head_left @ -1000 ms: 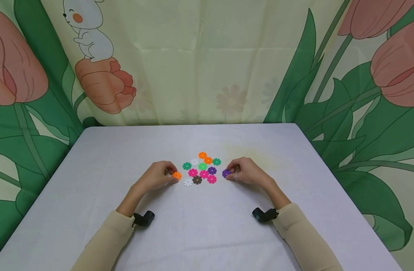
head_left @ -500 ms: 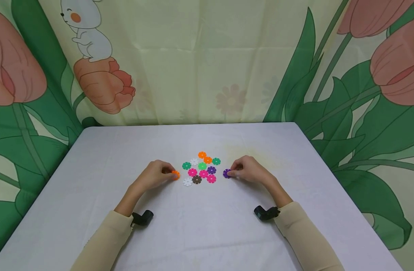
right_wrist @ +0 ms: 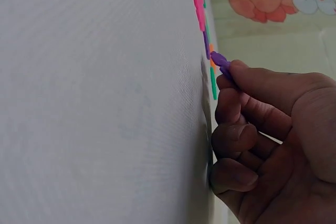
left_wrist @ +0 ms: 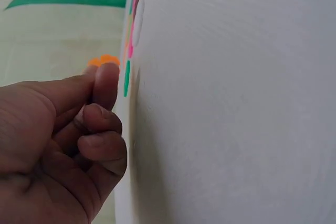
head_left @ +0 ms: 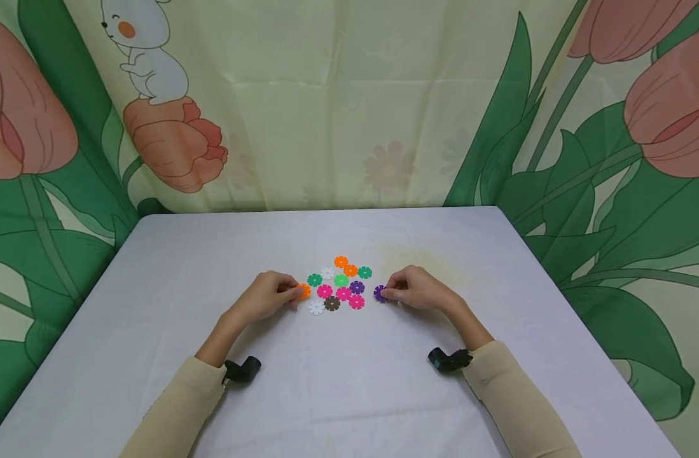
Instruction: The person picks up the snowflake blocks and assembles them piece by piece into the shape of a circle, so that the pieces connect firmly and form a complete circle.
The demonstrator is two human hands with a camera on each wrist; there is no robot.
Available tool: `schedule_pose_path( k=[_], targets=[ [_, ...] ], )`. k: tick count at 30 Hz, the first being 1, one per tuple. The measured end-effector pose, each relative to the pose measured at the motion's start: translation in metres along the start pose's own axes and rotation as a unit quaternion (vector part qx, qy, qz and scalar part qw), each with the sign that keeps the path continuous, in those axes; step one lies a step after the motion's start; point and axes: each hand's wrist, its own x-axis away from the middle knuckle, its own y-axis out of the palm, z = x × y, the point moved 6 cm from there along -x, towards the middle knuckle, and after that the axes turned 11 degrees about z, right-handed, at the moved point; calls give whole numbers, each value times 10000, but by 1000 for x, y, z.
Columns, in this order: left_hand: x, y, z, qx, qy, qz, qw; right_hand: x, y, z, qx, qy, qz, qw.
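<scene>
Between thumb and fingertips, my left hand (head_left: 269,296) pinches an orange notched disc (head_left: 304,291), just left of a group of similar flower-like discs. My right hand (head_left: 418,287) pinches a purple notched disc (head_left: 380,293) on the group's other side. In the left wrist view, only the top of the orange disc (left_wrist: 107,60) shows past the thumb. The right wrist view has the purple disc (right_wrist: 221,61) tilted at the fingertips. Between the hands lie pink discs (head_left: 324,291), a brown disc (head_left: 332,303), white discs (head_left: 317,307), green discs (head_left: 341,280) and another purple disc (head_left: 357,287).
The discs lie flat on a table with a white cloth (head_left: 338,381). Two more orange discs (head_left: 341,261) are at the far side of the group. A printed curtain (head_left: 326,127) hangs behind the table. Each wrist wears a small black camera (head_left: 243,369).
The orange disc in my left hand has turned and shifted slightly right, toward the group. My right hand first drew back a little, then came back left with the purple disc. The lying discs stayed put.
</scene>
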Motion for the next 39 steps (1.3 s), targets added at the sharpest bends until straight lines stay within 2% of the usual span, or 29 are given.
schedule_pose_path(
  k=[8,12,23,30,39],
  targets=[
    [1,2,6,-24,196,136,9997,-3,6,1,-101,32,87,9999],
    [0,5,9,52,254,107,9996,-5,7,-2,-218,-39,65,9997],
    [-1,11,14,67,266,115,9996,-4,18,-16,-565,-261,-53,9980],
    [4,16,20,119,524,94,9985,-3,29,-25,-830,-239,-147,9962],
    [7,23,32,65,925,-91,9956,4,39,-37,-1076,-185,-381,9933]
  ],
)
